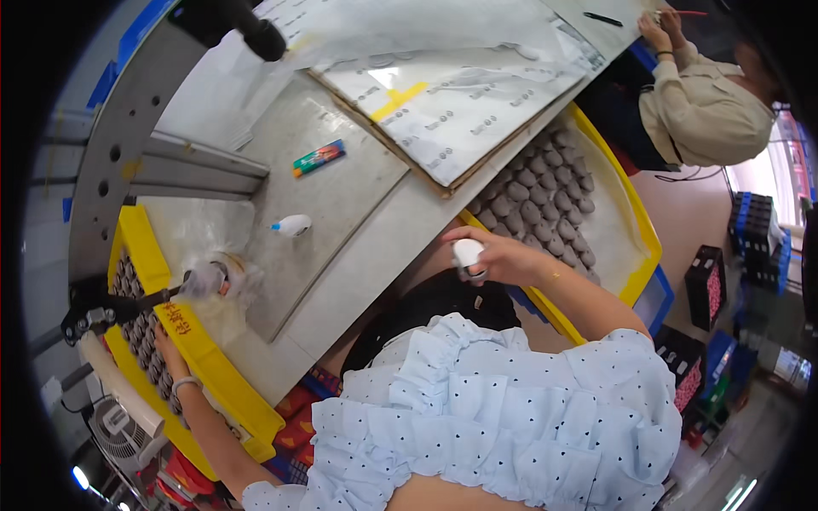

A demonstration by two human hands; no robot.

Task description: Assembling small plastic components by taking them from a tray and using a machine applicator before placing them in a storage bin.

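Note:
My right hand (511,258) is closed round a small white rounded piece with a greyish lower end (468,253), held over my lap beside the table edge. Its exact kind is not clear. At the far left, my left hand (169,353) reaches over the wall of a yellow tray (217,358), fingers stretched toward the rows of small grey pieces (141,336) in it. The fingertips are small and partly hidden among the pieces. A white squeeze bottle with a blue tip (295,226) lies on the grey tabletop between my hands.
A green-and-orange box (319,157) lies on the table (341,281), below a printed sheet (477,111). A second yellow tray (643,247) of rounded grey pieces (545,196) stands right. A metal frame (115,162) rises left; a fan (121,430) stands nearby. Another person (703,111) sits far right.

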